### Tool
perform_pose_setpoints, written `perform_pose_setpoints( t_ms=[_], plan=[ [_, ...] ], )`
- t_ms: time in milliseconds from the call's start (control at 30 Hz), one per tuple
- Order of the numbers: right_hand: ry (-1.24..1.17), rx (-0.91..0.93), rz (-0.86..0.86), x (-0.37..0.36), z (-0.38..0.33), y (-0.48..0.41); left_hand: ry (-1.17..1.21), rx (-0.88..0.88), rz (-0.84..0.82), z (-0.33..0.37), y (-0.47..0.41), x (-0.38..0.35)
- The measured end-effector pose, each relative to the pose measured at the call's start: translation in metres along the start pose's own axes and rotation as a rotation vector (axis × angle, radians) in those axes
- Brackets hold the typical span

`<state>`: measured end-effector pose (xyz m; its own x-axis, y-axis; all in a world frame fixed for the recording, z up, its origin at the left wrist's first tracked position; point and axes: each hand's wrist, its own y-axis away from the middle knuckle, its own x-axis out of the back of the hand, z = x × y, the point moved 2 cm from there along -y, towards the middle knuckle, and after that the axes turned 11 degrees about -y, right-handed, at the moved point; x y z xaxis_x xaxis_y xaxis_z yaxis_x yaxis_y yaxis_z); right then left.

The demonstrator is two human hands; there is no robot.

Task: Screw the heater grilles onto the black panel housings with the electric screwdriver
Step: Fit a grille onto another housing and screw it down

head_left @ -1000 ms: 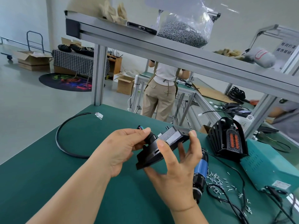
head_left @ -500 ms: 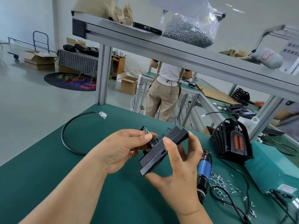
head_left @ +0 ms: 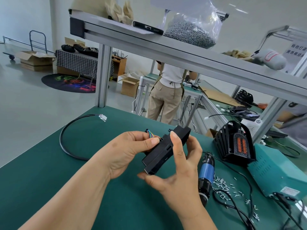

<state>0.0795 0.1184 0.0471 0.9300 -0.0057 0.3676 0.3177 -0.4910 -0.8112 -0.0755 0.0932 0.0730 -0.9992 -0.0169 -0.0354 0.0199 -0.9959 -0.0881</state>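
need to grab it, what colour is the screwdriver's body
Blue middle, black ends on the electric screwdriver; head view.

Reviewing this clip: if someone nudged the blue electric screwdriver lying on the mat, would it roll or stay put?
The screwdriver has a round barrel, so it would probably roll sideways. Its cord, coiled beside it, would likely drag and limit that. The loose screws nearby might scatter.
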Motion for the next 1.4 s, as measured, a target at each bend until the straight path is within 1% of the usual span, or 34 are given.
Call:
perform_pose_setpoints(
  t_ms=[67,167,233,267,333,400,500,600,667,733,800,867,933,967,1033,1067,1133,1233,1300,1400],
  plan=[
    [-0.023,-0.040,0.024,0.000,0.002,0.001,0.022,-0.006,0.010,-0.001,0.000,-0.006],
    [-0.187,-0.166,0.079,0.000,0.008,0.004,0.057,0.009,0.028,-0.003,-0.002,-0.010],
    [-0.275,-0.184,0.084,-0.003,0.010,0.005,0.187,0.074,0.101,-0.007,-0.006,-0.007],
    [-0.305,-0.187,0.080,-0.004,0.010,0.005,0.274,0.102,0.111,-0.009,-0.007,-0.006],
    [-0.335,-0.202,0.075,-0.006,0.008,0.005,0.383,0.139,0.060,-0.009,-0.007,-0.010],
    [-0.322,-0.210,0.076,-0.007,0.006,0.006,0.398,0.169,0.013,-0.011,-0.007,-0.014],
    [-0.316,-0.217,0.073,-0.006,0.003,0.006,0.392,0.169,-0.014,-0.012,-0.009,-0.017],
    [-0.408,-0.294,0.065,-0.006,0.004,0.005,0.360,0.134,-0.043,-0.012,-0.010,-0.019],
    [-0.428,-0.327,0.066,-0.005,0.003,0.003,0.338,0.107,-0.031,-0.013,-0.011,-0.021],
    [-0.392,-0.359,0.078,-0.004,0.003,-0.001,0.342,0.102,0.019,-0.016,-0.013,-0.020],
    [-0.325,-0.466,0.104,-0.006,0.001,-0.007,0.343,0.095,0.029,-0.021,-0.012,-0.017],
    [-0.236,-0.594,0.103,-0.008,0.002,-0.016,0.222,0.009,0.010,-0.026,-0.009,-0.019],
    [-0.186,-0.688,0.058,-0.005,0.005,-0.027,0.077,-0.074,0.113,-0.032,-0.006,-0.021],
    [-0.183,-0.705,0.034,-0.002,0.007,-0.032,0.033,-0.105,0.187,-0.034,-0.006,-0.020],
    [-0.194,-0.696,-0.004,0.007,0.011,-0.042,0.009,-0.123,0.264,-0.033,-0.008,-0.018],
    [-0.196,-0.696,-0.025,0.010,0.013,-0.045,0.037,-0.086,0.284,-0.035,-0.011,-0.014],
    [-0.163,-0.739,-0.033,0.024,0.020,-0.048,0.153,0.067,0.279,-0.039,-0.015,-0.009],
    [-0.056,-0.819,0.074,0.058,0.047,-0.050,0.283,0.284,0.173,-0.050,-0.017,-0.012],
    [0.033,-0.887,0.162,0.087,0.073,-0.051,0.296,0.349,0.122,-0.057,-0.017,-0.018],
    [0.202,-1.017,0.248,0.128,0.117,-0.049,0.289,0.390,0.092,-0.062,-0.018,-0.029]
  ],
)
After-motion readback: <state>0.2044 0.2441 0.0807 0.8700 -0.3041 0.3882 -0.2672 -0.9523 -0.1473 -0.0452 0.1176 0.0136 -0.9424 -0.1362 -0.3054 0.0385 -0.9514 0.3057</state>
